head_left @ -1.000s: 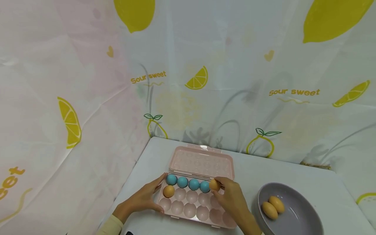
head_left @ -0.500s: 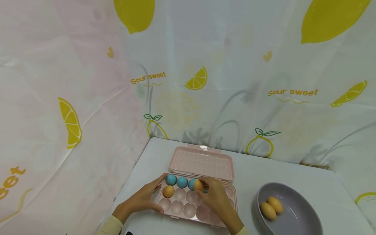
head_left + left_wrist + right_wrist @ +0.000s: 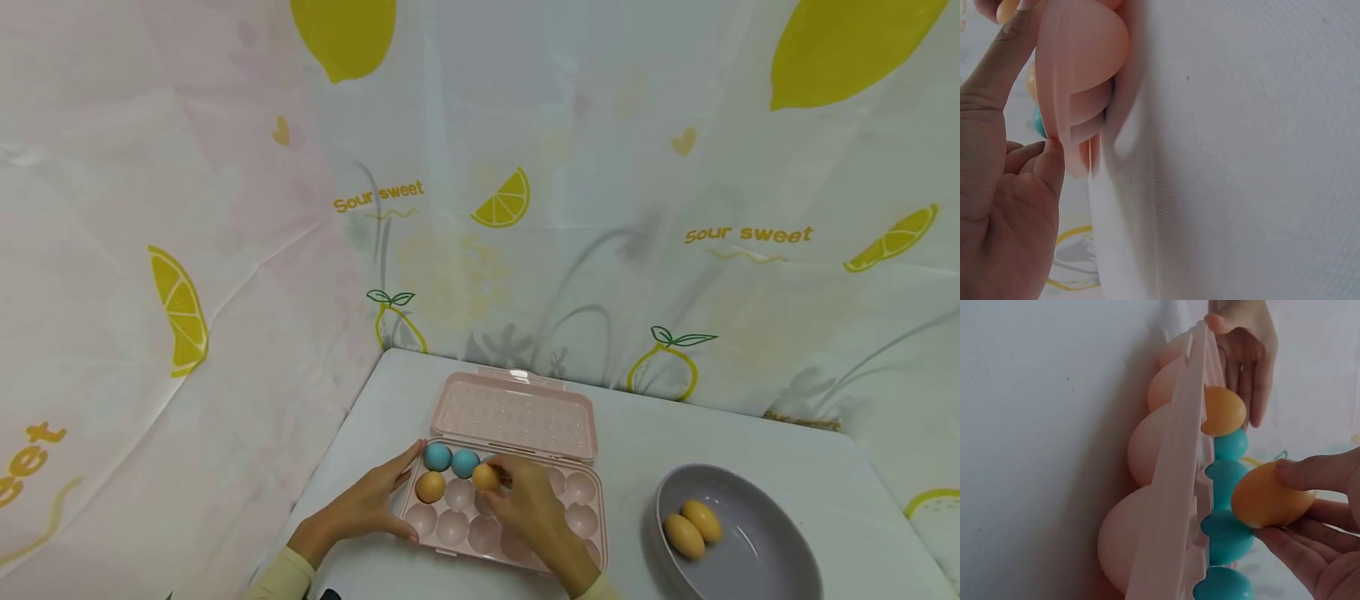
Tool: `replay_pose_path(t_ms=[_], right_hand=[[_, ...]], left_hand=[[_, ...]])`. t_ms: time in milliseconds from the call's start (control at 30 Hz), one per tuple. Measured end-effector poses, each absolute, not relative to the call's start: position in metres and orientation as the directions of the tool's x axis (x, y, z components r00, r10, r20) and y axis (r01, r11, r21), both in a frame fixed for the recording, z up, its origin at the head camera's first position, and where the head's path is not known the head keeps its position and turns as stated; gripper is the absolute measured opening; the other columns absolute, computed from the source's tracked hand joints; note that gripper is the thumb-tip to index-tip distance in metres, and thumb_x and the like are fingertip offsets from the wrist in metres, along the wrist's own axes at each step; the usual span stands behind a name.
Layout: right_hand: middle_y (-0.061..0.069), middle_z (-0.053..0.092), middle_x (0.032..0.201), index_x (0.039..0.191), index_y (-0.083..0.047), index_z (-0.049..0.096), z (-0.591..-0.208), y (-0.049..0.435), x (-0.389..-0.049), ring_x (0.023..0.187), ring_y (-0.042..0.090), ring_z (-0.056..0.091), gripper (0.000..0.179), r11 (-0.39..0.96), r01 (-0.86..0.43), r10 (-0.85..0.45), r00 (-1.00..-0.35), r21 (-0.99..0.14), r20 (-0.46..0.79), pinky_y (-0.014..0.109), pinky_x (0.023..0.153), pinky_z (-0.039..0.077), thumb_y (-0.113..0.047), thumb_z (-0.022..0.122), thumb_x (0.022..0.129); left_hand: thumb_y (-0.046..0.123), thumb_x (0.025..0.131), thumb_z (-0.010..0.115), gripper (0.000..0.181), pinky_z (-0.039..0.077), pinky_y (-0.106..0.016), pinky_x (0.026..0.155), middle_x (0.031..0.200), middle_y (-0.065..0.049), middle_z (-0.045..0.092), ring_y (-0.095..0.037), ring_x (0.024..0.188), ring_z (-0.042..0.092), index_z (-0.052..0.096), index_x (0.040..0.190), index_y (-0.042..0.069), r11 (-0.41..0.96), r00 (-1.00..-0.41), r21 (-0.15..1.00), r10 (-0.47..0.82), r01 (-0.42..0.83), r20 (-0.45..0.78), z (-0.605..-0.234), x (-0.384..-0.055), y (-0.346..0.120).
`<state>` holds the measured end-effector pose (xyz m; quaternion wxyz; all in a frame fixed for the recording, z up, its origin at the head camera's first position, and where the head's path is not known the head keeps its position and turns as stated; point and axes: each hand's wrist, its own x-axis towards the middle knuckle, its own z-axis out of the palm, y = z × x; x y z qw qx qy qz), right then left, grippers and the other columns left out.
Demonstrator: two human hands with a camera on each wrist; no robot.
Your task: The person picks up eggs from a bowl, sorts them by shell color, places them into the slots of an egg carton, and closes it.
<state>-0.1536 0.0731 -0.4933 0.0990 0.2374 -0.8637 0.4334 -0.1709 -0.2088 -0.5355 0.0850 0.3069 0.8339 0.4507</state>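
Note:
A pink egg box [image 3: 452,527] lies with its lid [image 3: 517,417] folded back on the white table. Its left end is held by my left hand [image 3: 367,504], thumb at the near corner and fingers at the far one. My right hand [image 3: 536,504] pinches an orange egg [image 3: 1272,495] by thumb and fingertips, over the second row's third cup in the head view. Blue eggs [image 3: 437,456] fill the left part of the back row, some hidden behind that hand. Another orange egg [image 3: 431,487] sits in the second row's first cup.
To the right of the box stands a grey bowl [image 3: 757,533] with two orange eggs [image 3: 684,536] in it. A lemon-printed cloth [image 3: 570,275] hangs behind the table and along its left side.
My right hand has carried the orange egg leftward, from the back row's fifth place to over the second row. The left hand keeps its place on the box.

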Motion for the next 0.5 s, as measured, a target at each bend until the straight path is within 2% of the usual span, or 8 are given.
replay_pose_path(t_ms=[200,500], right_hand=[[0.007,0.070,0.099,0.104,0.000,0.069,-0.493,0.064,-0.155,0.091,0.017,0.068,0.034,0.495,-0.520,-0.327,-0.854,-0.696,0.406,0.020,0.078,0.059,0.003,0.080,0.073],[0.010,0.070,0.103,0.106,0.003,0.068,-0.496,0.051,-0.156,0.094,0.019,0.069,0.037,0.503,-0.522,-0.355,-0.852,-0.689,0.386,0.016,0.079,0.057,0.002,0.082,0.072]], left_hand=[[0.040,0.059,0.090,0.130,0.037,-0.034,0.109,0.160,-0.017,0.016,-0.029,0.145,0.021,0.012,0.155,0.001,0.417,-0.798,0.794,0.587,0.443,0.137,-0.538,-0.171,-0.209],[0.040,0.059,0.090,0.129,0.037,-0.034,0.110,0.160,-0.017,0.016,-0.030,0.144,0.021,0.012,0.156,0.002,0.412,-0.799,0.798,0.586,0.440,0.138,-0.538,-0.171,-0.209]])
